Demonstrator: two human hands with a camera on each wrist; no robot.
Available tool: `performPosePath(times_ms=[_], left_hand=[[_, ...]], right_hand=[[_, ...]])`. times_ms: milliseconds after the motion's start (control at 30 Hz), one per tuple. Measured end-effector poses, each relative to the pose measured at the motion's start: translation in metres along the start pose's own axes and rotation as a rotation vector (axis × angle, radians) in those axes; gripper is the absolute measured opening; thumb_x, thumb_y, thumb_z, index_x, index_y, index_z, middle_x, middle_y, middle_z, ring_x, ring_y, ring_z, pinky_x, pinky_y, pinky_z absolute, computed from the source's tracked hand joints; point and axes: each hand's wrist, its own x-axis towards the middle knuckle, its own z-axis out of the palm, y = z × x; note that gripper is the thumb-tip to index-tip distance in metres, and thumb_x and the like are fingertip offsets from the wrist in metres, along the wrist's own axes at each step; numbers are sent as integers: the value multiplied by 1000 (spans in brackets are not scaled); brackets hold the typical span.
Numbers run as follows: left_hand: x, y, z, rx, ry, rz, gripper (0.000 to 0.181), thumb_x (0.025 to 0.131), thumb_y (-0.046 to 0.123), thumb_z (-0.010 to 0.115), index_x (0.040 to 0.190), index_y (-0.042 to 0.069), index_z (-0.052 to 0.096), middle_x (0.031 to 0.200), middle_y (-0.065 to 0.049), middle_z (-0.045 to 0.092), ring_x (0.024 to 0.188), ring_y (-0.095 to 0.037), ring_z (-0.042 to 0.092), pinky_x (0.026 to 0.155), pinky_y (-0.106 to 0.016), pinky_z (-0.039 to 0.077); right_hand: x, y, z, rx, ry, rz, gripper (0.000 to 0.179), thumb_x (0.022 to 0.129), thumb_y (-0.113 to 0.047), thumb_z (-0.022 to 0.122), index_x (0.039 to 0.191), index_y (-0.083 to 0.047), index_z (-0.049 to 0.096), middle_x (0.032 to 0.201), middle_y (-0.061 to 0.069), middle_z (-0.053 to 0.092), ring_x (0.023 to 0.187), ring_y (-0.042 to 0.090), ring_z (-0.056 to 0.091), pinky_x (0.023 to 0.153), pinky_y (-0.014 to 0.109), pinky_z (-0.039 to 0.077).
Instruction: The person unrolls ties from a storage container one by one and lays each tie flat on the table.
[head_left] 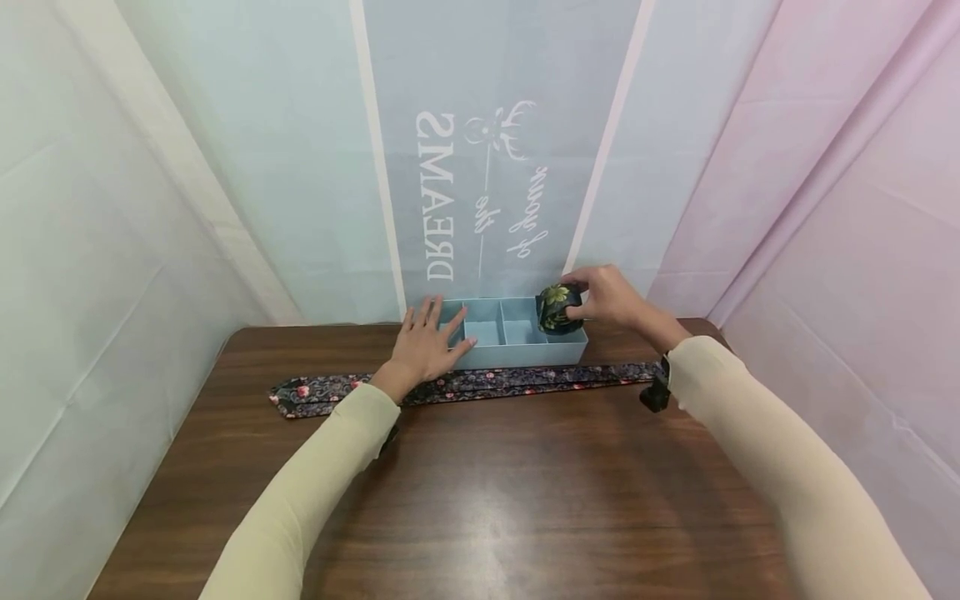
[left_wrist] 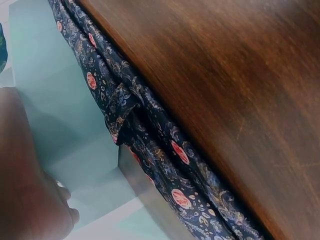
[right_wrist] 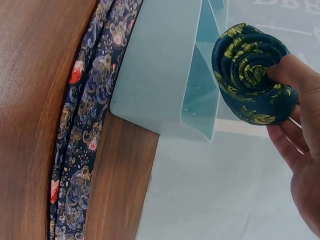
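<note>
one dark green cloth roll [right_wrist: 250, 92] in the grip of the right hand [head_left: 603, 296], between thumb and fingers, over the end of a pale blue box [head_left: 517, 357] just below; at the box's other end, a left hand [head_left: 426, 346] with fingers spread wide; beneath its wrist, lengthwise on the table [head_left: 480, 483], a floral tie [head_left: 517, 382].

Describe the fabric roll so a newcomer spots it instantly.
On the brown table sits a pale blue divided box. At its right end, the right hand holds the fabric roll. Unlike the floral tie stretched out nearby, it's tightly coiled, dark with yellow-green leaves.
</note>
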Motion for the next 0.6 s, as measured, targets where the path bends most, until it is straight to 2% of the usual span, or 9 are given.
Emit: performPosePath(times_ms=[200,367,600], left_hand=[[-2,0,-2,8,-13,0,78,106,75,22,172,36,9,177,-14,-8,164,-34,-7,131,-60,-1],[-1,0,-5,19,-28,-6,78,105,76,22,171,37,9,178,-14,-7,164,-34,-6,131,-59,-1],[1,0,-8,22,-40,-4,78,106,75,23,172,35,9,178,-15,-6,164,-34,-5,132,-58,-2]], right_hand=[[-3,-11,2,10,-24,-43,45,81,-8,84,122,6,74,110,20,78,93,32,76,78,48,63],[-8,-21,6,18,-49,-48,45,82,-11,85,123,4,75,109,16,79,89,25,75,73,40,61],[-14,-30,12,-8,-45,-103,43,81,-12,87,121,1,77,107,13,79,79,16,68,68,35,55]])
